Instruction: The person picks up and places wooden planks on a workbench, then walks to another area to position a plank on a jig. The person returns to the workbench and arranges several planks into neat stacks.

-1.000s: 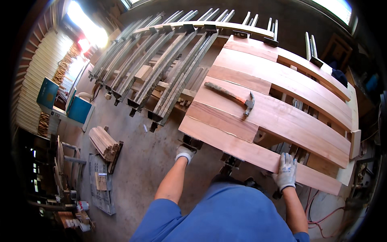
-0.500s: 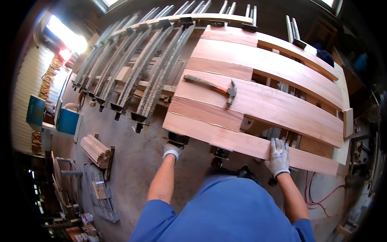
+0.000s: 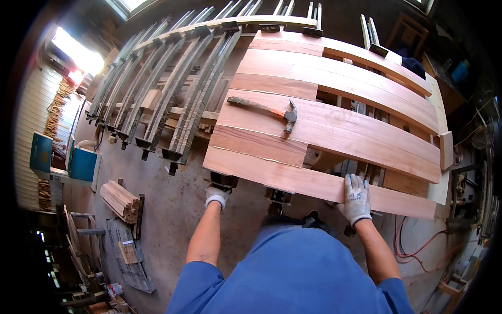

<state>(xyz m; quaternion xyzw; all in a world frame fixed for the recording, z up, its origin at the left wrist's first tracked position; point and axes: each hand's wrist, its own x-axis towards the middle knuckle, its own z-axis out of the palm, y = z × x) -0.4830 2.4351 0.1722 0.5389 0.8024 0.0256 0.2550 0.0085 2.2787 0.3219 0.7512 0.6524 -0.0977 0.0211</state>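
My left hand (image 3: 216, 197), in a pale work glove, is closed at the dark metal clamp end (image 3: 222, 179) under the panel's near left corner; its fingertips are hidden. Flat across the front board (image 3: 274, 176) lies my gloved right hand (image 3: 356, 200), fingers stretched over the top and thumb by the near edge. That board belongs to a panel of long pinkish wooden boards (image 3: 355, 123) with short pieces between them at the left. Pale lines of what looks like glue run along several joints. A claw hammer (image 3: 264, 110) rests on the panel, touched by neither hand.
Long bar clamps (image 3: 180, 94) stand in a row to the left. A second clamp end (image 3: 277, 196) juts out below the front board. Stacked wooden strips (image 3: 121, 200) sit on the floor at left. Red hose (image 3: 418, 255) lies at right, near a light upright board (image 3: 442, 141).
The whole scene has shifted slightly left and up as the view turned. My hands keep their places at the clamp and on the front board, and the hammer has not moved.
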